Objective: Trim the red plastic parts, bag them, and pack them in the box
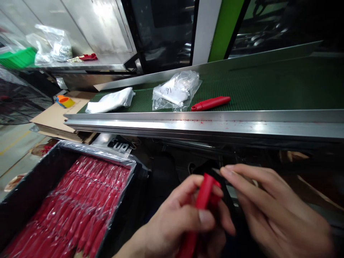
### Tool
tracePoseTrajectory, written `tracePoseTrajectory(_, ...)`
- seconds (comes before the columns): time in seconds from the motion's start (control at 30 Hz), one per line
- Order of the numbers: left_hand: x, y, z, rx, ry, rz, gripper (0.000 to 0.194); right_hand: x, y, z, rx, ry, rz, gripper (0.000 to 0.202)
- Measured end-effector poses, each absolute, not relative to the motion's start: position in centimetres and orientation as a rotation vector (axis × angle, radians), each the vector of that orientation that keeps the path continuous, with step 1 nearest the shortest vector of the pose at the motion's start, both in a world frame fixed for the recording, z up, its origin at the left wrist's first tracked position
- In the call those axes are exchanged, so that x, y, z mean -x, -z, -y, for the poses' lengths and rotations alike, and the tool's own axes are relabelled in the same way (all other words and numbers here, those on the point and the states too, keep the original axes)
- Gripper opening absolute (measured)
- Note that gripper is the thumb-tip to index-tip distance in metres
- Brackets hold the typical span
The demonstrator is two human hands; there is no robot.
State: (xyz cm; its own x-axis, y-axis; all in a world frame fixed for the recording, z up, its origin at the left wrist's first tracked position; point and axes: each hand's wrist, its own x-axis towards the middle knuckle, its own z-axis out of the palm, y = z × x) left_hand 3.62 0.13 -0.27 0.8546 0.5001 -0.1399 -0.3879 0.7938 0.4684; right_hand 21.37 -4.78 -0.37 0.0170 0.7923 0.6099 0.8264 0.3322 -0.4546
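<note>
My left hand [188, 215] is wrapped round a red plastic handle [204, 191], its upper end tilted toward the conveyor. Close by on the right, my right hand [271, 204] pinches a thin blade [216, 171]; only its grey, pointed tip shows past the fingers, just clear of the handle. A second red plastic handle [211, 103] lies on the green conveyor belt [255, 89], near its front rail. To the lower left, a dark crate [24, 193] holds rows of red handles [88, 190] under clear plastic film.
The metal conveyor rail [172, 123] runs across in front of my hands, with red shavings on it. Two plastic bags, a marked one [176, 91] and a white one [110, 101], lie on the belt. Cardboard [64, 109] with an orange tape dispenser [66, 101] sits left, beside a fan [16, 86].
</note>
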Motion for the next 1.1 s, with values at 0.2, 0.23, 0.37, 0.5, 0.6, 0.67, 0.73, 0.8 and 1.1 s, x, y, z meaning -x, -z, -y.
tracePoseTrajectory(0.2,-3.6,0.5,-0.6,-0.404,-0.456,-0.133,0.028,-22.6,-0.5,4.5,1.392,0.108,1.785,0.041)
tracePoseTrajectory(0.23,-3.5,0.6,-0.8,-0.375,-0.43,-0.111,0.032,-22.7,-0.6,4.5,1.353,0.084,1.838,0.042)
tracePoseTrajectory(0.37,-3.1,1.3,-1.2,-0.276,-0.249,-0.128,0.051,-22.8,-0.7,4.3,1.242,0.052,1.97,0.043)
tracePoseTrajectory(0.5,-2.9,1.9,-0.8,-0.23,-0.285,-0.223,0.056,-22.6,-0.2,3.9,1.241,0.113,2.013,0.044)
tracePoseTrajectory(0.6,-2.8,1.9,-0.6,-0.18,-0.408,-0.352,0.048,-22.6,0.1,3.8,1.224,0.104,2.027,0.043)
tracePoseTrajectory(0.67,-2.8,1.8,-0.7,-0.158,-0.397,-0.359,0.043,-22.6,0.3,3.7,1.21,0.103,2.032,0.043)
tracePoseTrajectory(0.73,-2.7,1.9,-0.9,-0.164,-0.372,-0.323,0.04,-22.6,0.3,3.7,1.199,0.108,2.024,0.042)
tracePoseTrajectory(0.8,-2.7,2.0,-1.0,-0.185,-0.36,-0.29,0.039,-22.5,0.4,3.7,1.2,0.116,1.987,0.04)
tracePoseTrajectory(1.1,-2.7,0.7,-1.0,-0.295,-0.31,-0.417,0.043,-23.8,0.4,3.3,1.324,0.189,1.894,0.051)
